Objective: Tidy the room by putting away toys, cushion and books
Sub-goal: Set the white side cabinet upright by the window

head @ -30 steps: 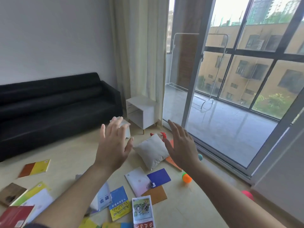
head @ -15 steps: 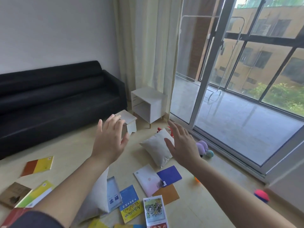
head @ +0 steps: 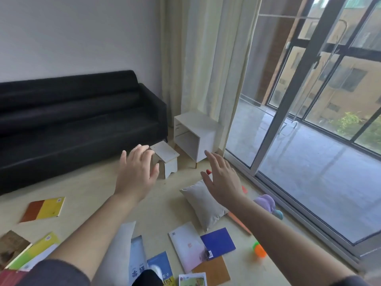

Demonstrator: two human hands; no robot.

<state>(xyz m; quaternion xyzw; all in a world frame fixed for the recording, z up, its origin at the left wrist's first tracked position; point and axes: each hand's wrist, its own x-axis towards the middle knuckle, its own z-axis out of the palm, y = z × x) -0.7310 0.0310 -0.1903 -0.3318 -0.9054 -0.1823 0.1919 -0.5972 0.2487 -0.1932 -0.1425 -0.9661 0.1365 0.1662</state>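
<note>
While left hand (head: 136, 174), right hand (head: 222, 182) hover spread, empty — one purple plush (head: 266, 202), one orange ball (head: 260, 251) lie below.

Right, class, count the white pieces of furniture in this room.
2. A white cabinet stands by the curtain; a small white stool sits in front of it, near the end of the sofa. No others show.

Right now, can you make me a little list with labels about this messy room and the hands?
left hand: open, raised, empty
right hand: open, raised, empty
cushion: grey square cushion on the floor
books: dark blue square book, red-and-yellow book, on floor
toys: purple plush toy, orange-and-green ball near glass door
furniture: black sofa, white open cabinet, small white stool
</note>
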